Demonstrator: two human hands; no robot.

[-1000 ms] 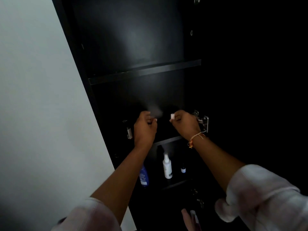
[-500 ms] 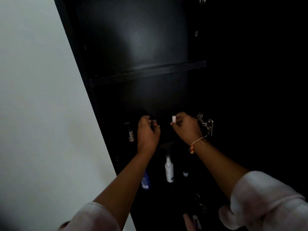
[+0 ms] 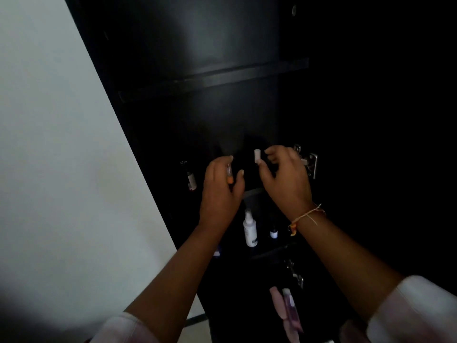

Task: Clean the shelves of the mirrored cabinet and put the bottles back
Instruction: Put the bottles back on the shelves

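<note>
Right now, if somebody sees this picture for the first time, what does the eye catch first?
The two hands in the middle of the dark cabinet: the left hand holds a small bottle, the right hand pinches a white cap. Below them, between the arms, a white spray bottle stands upright.

- Right sleeve (image 3: 415,310): loose, pale whitish-pink fabric, its bunched cuff ending well back from the grip with the forearm bare.
- Left sleeve (image 3: 123,328): the same pale fabric, its cuff just as far back from the left hand (image 3: 220,194).
- Thread bracelet (image 3: 306,216): thin yellowish-orange string around the wrist, just behind the right hand (image 3: 286,179), with loose ends and a small orange knot hanging.
</note>
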